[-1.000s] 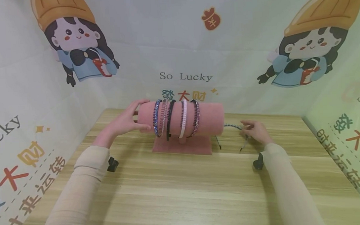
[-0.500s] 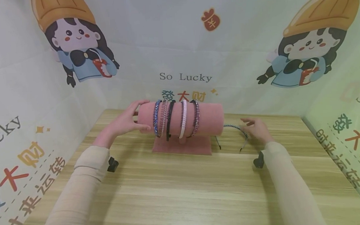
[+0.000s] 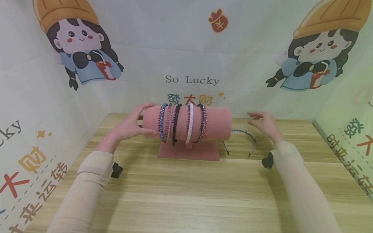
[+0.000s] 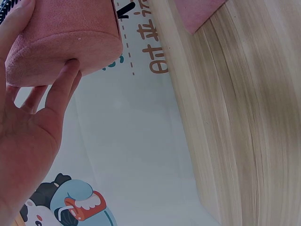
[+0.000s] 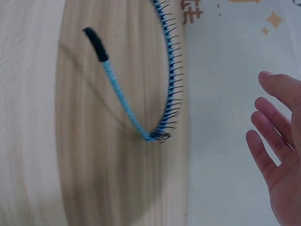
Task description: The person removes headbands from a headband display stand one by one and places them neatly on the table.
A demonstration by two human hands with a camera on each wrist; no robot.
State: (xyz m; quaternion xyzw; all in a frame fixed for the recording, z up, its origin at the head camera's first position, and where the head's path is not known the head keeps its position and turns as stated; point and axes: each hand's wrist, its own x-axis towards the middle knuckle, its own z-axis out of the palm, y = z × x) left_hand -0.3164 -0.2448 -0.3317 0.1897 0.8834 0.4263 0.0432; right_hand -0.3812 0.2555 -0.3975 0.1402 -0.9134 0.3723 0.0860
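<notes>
A pink padded roll on a flat base, a headband stand [image 3: 223, 123], has several headbands round it: blue glittery [image 3: 161, 126], clear-toothed [image 3: 169, 124], black [image 3: 176, 125], white [image 3: 190, 125] and purple glittery [image 3: 203, 124]. My left hand [image 3: 132, 123] grips the roll's left end, thumb in front and fingertips at the back; in the left wrist view, a finger touches the end face of the roll [image 4: 80, 47]. A light-blue toothed headband [image 5: 124, 99] lies on the table right of the stand. Apart from it, my right hand [image 3: 265, 123] hovers above and behind, fingers loosely extended, holding nothing.
The wooden table [image 3: 189, 198] meets printed cloth walls [image 3: 135, 63] at the back and both sides. The stand's pink base [image 3: 187, 152] rests near the back of the table. Small black devices [image 3: 115, 170] hang at both wrists.
My right hand has let go of the light-blue headband and lifted up and back from it. The headband stays where it was. My left hand has kept its grip on the stand.
</notes>
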